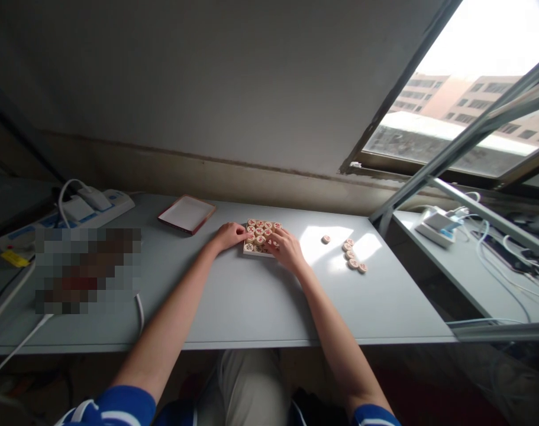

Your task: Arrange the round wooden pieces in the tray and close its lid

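A small flat box (248,251) filled with several round wooden chess discs (260,231) marked in red lies on the grey table (234,307). My left hand (228,235) rests against the box's left edge, fingers curled onto it. My right hand (287,248) lies over the box's right side, fingertips pressed down on the discs. Several loose discs (352,255) sit in a short row to the right in a patch of sunlight, and a single disc (325,239) lies apart from them.
The box's red-rimmed lid (187,213) lies open side up at the back left. A white power strip (74,213) with plugs and cables sits far left. A second desk (473,266) with chargers and cables stands at the right under an open window.
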The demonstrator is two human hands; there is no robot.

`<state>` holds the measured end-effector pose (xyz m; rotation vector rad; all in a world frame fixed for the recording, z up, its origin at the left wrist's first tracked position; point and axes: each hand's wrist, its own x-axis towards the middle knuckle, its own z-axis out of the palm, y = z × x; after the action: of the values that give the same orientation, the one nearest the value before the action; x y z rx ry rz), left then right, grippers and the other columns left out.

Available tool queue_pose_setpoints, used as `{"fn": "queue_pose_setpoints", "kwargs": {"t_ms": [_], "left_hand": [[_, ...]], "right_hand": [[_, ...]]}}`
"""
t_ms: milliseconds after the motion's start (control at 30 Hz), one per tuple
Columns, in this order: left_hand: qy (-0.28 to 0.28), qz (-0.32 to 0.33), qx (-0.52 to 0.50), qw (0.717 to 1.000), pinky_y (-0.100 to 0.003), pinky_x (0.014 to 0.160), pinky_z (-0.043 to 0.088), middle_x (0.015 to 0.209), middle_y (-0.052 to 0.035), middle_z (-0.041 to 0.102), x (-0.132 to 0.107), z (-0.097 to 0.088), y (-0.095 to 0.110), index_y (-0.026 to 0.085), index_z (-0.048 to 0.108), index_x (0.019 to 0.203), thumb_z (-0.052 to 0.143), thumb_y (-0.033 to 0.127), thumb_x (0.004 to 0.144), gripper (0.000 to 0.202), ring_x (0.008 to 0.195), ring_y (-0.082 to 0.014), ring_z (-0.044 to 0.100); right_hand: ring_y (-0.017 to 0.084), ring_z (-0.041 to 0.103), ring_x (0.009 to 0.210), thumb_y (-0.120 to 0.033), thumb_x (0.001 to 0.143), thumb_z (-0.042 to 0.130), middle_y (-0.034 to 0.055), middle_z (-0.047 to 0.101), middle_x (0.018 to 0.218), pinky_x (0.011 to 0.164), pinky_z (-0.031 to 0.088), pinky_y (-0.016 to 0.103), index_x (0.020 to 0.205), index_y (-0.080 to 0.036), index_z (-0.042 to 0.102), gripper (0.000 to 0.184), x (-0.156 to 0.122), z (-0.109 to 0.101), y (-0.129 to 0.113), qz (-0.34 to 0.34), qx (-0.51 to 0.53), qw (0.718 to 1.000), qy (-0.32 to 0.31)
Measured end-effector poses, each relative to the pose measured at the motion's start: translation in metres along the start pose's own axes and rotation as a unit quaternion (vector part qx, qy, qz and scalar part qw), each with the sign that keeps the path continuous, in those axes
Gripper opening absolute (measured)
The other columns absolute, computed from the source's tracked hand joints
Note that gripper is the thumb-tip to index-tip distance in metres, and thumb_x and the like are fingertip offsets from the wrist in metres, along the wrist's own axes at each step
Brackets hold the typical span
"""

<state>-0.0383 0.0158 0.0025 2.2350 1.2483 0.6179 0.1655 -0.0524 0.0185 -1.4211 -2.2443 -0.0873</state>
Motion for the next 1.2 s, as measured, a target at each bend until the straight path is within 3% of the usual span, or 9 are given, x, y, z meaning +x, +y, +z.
{"fn": "queue_pose_setpoints", "kwargs": {"t_ms": [400, 500, 600, 700, 800, 867, 1000, 1100, 1200], "left_hand": [[-0.003, -0.003, -0.013, 1.0, -0.022, 0.049, 0.021, 0.048, 0.0015, 0.047, 0.001, 0.001, -0.003, 0.013, 0.057, 0.053, 0.047, 0.052, 0.07, 0.044, 0.05, -0.0086, 0.037], [-0.003, -0.008, -0.01, 1.0, -0.022, 0.05, 0.021, 0.048, 0.0009, 0.048, 0.002, 0.0, -0.002, 0.013, 0.055, 0.052, 0.044, 0.052, 0.073, 0.046, 0.049, -0.0089, 0.037], [0.007, -0.017, -0.013, 1.0, -0.023, 0.05, 0.022, 0.043, 0.0013, 0.044, 0.003, 0.0, -0.001, 0.014, 0.05, 0.046, 0.038, 0.05, 0.076, 0.048, 0.045, -0.0091, 0.036], [0.018, -0.026, -0.015, 0.999, -0.024, 0.05, 0.022, 0.039, 0.0016, 0.04, 0.003, 0.001, 0.001, 0.016, 0.045, 0.042, 0.035, 0.048, 0.078, 0.049, 0.043, -0.0098, 0.036], [0.02, -0.039, -0.018, 0.999, -0.024, 0.05, 0.024, 0.038, 0.0013, 0.041, 0.003, 0.002, 0.0, 0.017, 0.043, 0.041, 0.034, 0.045, 0.078, 0.047, 0.042, -0.0104, 0.037], [0.024, -0.041, -0.021, 0.999, -0.024, 0.051, 0.025, 0.039, 0.001, 0.042, 0.003, 0.003, -0.002, 0.017, 0.042, 0.042, 0.034, 0.045, 0.079, 0.047, 0.043, -0.0107, 0.039], [0.035, -0.04, -0.027, 0.998, -0.024, 0.053, 0.027, 0.038, 0.0004, 0.042, 0.003, 0.004, -0.003, 0.017, 0.044, 0.042, 0.03, 0.046, 0.081, 0.05, 0.044, -0.0112, 0.041], [0.034, -0.033, -0.026, 0.999, -0.024, 0.054, 0.028, 0.038, 0.0005, 0.042, 0.003, 0.003, -0.001, 0.017, 0.046, 0.043, 0.029, 0.045, 0.082, 0.051, 0.043, -0.0114, 0.041], [0.039, -0.032, -0.018, 0.999, -0.025, 0.053, 0.028, 0.037, 0.0002, 0.041, 0.003, 0.003, 0.001, 0.017, 0.044, 0.041, 0.029, 0.044, 0.082, 0.051, 0.043, -0.0113, 0.039]], "right_hand": [[0.016, 0.051, 0.073, -0.036, 0.086, 0.041, 0.0037, 0.058, 0.077, 0.061, 0.035, 0.025, 0.083, -0.022, 0.061, 0.025, 0.004, 0.001, 0.001, 0.057, 0.05, 0.997, 0.018], [0.019, 0.049, 0.078, -0.032, 0.086, 0.039, 0.0064, 0.06, 0.081, 0.064, 0.034, 0.029, 0.085, -0.021, 0.063, 0.027, 0.0, -0.009, 0.022, 0.144, -0.028, 0.986, 0.081], [0.025, 0.048, 0.089, -0.03, 0.08, 0.047, 0.0096, 0.059, 0.096, 0.071, 0.035, 0.035, 0.096, -0.021, 0.063, 0.024, -0.015, -0.022, 0.059, 0.285, -0.103, 0.942, 0.141], [0.027, 0.05, 0.09, -0.027, 0.069, 0.059, 0.0117, 0.059, 0.1, 0.071, 0.037, 0.036, 0.099, -0.019, 0.064, 0.031, -0.036, -0.033, 0.096, 0.368, -0.084, 0.921, 0.095], [0.022, 0.055, 0.078, -0.023, 0.067, 0.057, 0.0099, 0.062, 0.089, 0.068, 0.041, 0.033, 0.104, -0.015, 0.061, 0.038, -0.046, -0.037, 0.11, 0.397, 0.015, 0.914, 0.077], [0.019, 0.056, 0.071, -0.025, 0.068, 0.056, 0.0083, 0.063, 0.085, 0.065, 0.043, 0.031, 0.108, -0.014, 0.058, 0.042, -0.04, -0.038, 0.102, 0.365, 0.099, 0.921, 0.092], [0.014, 0.055, 0.07, -0.036, 0.073, 0.056, 0.0063, 0.061, 0.097, 0.055, 0.044, 0.025, 0.115, -0.02, 0.051, 0.045, -0.015, -0.032, 0.057, 0.174, 0.284, 0.941, 0.052], [0.012, 0.055, 0.067, -0.033, 0.076, 0.056, 0.0033, 0.061, 0.1, 0.056, 0.044, 0.023, 0.11, -0.026, 0.055, 0.035, -0.002, -0.022, 0.022, 0.075, 0.286, 0.955, -0.015], [0.01, 0.054, 0.063, -0.027, 0.077, 0.056, 0.0008, 0.06, 0.101, 0.06, 0.043, 0.023, 0.105, -0.03, 0.059, 0.029, 0.001, -0.015, 0.005, 0.046, 0.226, 0.971, -0.062]]}}
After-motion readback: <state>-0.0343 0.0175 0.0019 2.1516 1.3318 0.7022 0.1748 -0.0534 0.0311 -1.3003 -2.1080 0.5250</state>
